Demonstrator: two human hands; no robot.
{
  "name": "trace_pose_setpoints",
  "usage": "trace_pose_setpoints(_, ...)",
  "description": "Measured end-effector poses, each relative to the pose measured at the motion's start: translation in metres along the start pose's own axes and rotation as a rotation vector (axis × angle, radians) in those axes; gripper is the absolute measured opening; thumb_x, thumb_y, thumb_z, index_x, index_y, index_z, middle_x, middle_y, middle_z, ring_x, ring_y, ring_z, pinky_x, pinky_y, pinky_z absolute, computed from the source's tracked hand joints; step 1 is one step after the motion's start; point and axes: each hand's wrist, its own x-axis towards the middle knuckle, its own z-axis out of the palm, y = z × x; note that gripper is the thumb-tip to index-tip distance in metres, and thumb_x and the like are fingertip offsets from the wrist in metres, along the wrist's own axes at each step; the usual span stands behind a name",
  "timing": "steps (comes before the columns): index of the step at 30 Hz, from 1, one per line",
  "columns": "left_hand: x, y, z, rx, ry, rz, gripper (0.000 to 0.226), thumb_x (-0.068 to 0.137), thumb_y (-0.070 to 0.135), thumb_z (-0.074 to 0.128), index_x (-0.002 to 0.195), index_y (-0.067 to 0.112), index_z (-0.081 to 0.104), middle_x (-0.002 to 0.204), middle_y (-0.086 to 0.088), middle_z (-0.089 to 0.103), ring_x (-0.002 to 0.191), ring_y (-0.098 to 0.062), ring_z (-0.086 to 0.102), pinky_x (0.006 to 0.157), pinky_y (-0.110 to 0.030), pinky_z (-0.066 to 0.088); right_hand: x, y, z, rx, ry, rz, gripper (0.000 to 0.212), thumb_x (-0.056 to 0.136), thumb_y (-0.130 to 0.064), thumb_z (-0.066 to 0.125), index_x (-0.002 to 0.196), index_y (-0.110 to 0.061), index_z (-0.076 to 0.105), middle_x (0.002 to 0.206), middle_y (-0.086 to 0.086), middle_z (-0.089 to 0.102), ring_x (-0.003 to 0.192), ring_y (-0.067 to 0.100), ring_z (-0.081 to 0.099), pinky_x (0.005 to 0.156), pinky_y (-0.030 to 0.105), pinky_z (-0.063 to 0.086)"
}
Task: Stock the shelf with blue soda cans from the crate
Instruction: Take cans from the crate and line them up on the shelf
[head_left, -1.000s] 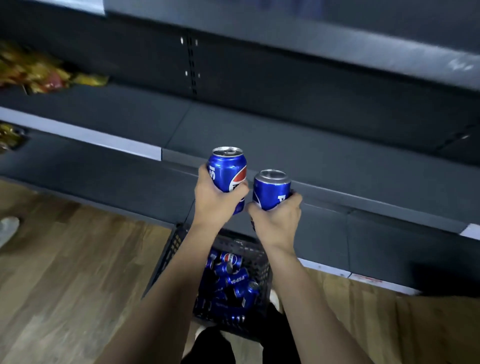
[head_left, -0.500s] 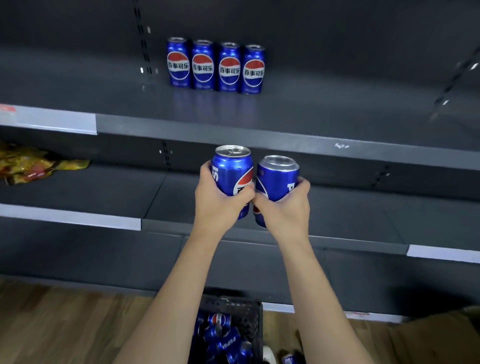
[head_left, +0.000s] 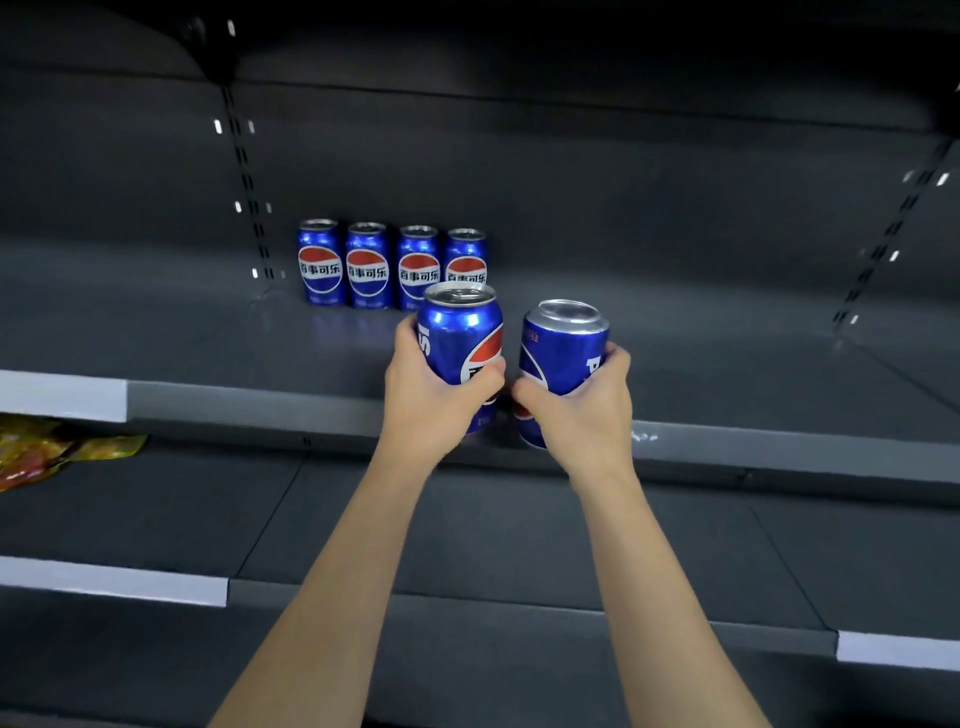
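You hold two blue Pepsi cans upright, side by side, at the front edge of the upper shelf (head_left: 249, 400). The left can (head_left: 460, 332) sits in your left hand (head_left: 434, 395), with the thumb wrapped across its red-and-white logo and the fingers curled round the far side. The right can (head_left: 563, 343) sits in your right hand (head_left: 579, 402), with the thumb low on its near face and the fingers curled over its right side. The two cans are close but a narrow gap shows between them; your thumbs nearly meet below that gap. Both silver tops face up, the right can tilted slightly to the right. Whether either can base touches the shelf cannot be told, as your hands cover the lower parts.

Behind them, against the dark back panel, a row of four Pepsi cans (head_left: 392, 267) stands upright on the same shelf, logos facing you, each just beside the next. The left can in your hand overlaps the lower part of the rightmost one in that row.

A white price strip (head_left: 62, 395) runs along the shelf's front edge at the far left. On the shelf below (head_left: 208, 519), at the left edge of the view, lie yellow and red snack bags (head_left: 47, 449). Slotted uprights (head_left: 249, 182) run up the back panel.
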Motion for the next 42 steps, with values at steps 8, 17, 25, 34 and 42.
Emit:
trace_pose_setpoints(8, 0.066, -0.012, 0.028, 0.025, -0.046, -0.021, 0.060, 0.070, 0.016, 0.080, 0.119, 0.022, 0.045, 0.099, 0.019, 0.059, 0.083, 0.009, 0.059, 0.063, -0.001, 0.045, 0.070, 0.011, 0.001, 0.002, -0.096, 0.005, 0.060, 0.071, -0.008, 0.077, 0.113, -0.018, 0.037, 0.090, -0.012, 0.055, 0.065, -0.003, 0.057, 0.044, 0.004, 0.039)
trace_pose_setpoints(17, 0.089, -0.037, 0.029, 0.045, -0.054, -0.085, 0.056, 0.071, 0.013, 0.079, 0.116, 0.022, 0.047, 0.098, 0.016, 0.061, 0.085, 0.003, 0.061, 0.064, -0.009, 0.046, 0.098, 0.034, 0.020, -0.021, -0.139, 0.035, 0.063, 0.067, -0.014, 0.082, 0.112, -0.020, 0.038, 0.103, -0.007, 0.057, 0.086, 0.003, 0.057, 0.064, 0.015, 0.045)
trace_pose_setpoints(25, 0.093, -0.043, 0.030, 0.063, -0.085, -0.069, 0.058, 0.072, 0.011, 0.078, 0.116, 0.025, 0.043, 0.098, 0.018, 0.059, 0.085, 0.004, 0.060, 0.066, -0.009, 0.046, 0.100, 0.038, 0.022, -0.011, -0.157, 0.016, 0.065, 0.069, -0.017, 0.081, 0.115, -0.023, 0.036, 0.104, -0.010, 0.058, 0.088, 0.001, 0.058, 0.065, 0.014, 0.045)
trace_pose_setpoints(34, 0.093, -0.045, 0.030, 0.054, -0.108, -0.067, 0.061, 0.074, 0.011, 0.077, 0.122, 0.022, 0.041, 0.106, 0.011, 0.058, 0.090, 0.001, 0.057, 0.071, -0.011, 0.044, 0.096, 0.039, 0.021, 0.013, -0.184, 0.003, 0.072, 0.069, -0.018, 0.084, 0.121, -0.023, 0.034, 0.113, -0.008, 0.057, 0.094, 0.001, 0.058, 0.068, 0.011, 0.046)
trace_pose_setpoints(42, 0.092, -0.045, 0.030, 0.032, -0.118, -0.067, 0.065, 0.074, 0.010, 0.077, 0.127, 0.019, 0.039, 0.110, 0.009, 0.056, 0.092, 0.000, 0.056, 0.073, -0.012, 0.044, 0.096, 0.038, 0.020, -0.048, -0.217, 0.049, 0.072, 0.067, -0.018, 0.085, 0.120, -0.017, 0.037, 0.110, -0.005, 0.058, 0.089, 0.006, 0.058, 0.067, 0.013, 0.045)
